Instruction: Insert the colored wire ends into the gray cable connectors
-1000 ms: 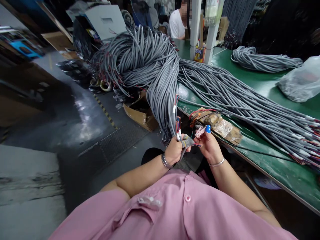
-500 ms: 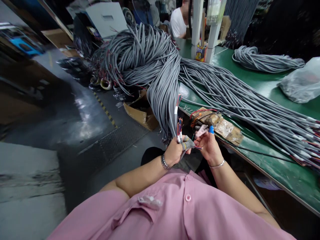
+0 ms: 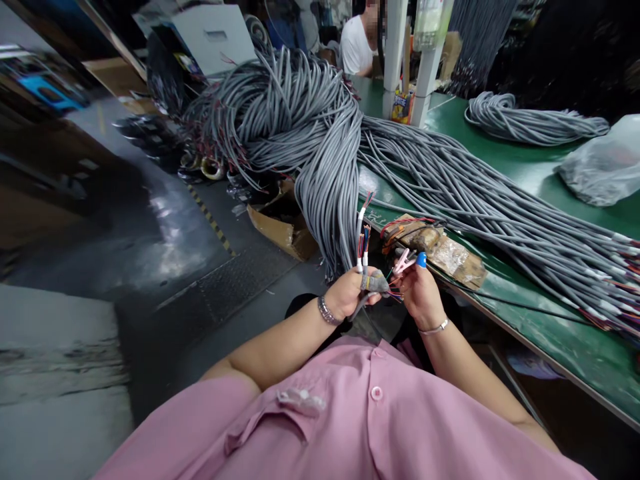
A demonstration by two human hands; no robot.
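Observation:
My left hand (image 3: pixel 350 293), with a grey covering on its thumb, is closed around several grey cable ends. White sleeves and thin coloured wires (image 3: pixel 367 241) stick up above it, and more thin wires point toward the other hand. Close by on the right, my right hand (image 3: pixel 420 293) pinches a small pale pink clip-like tool (image 3: pixel 403 262); a blue cover (image 3: pixel 421 259) is on one fingertip. The large bundle of grey cables (image 3: pixel 330 187) hangs over the table edge just beyond the left hand.
More grey cables (image 3: pixel 480 187) lie along the green table (image 3: pixel 555 333). A taped wooden block (image 3: pixel 450 257) is at its near edge. Farther back are a cable coil (image 3: pixel 535 123), a plastic bag (image 3: pixel 605 163), white posts and a person (image 3: pixel 356 45). A cardboard box (image 3: pixel 283 227) stands below.
My left hand has shifted slightly, and the cable ends in it now lean a little to the right. The pink tool has turned and shows more clearly in my right hand.

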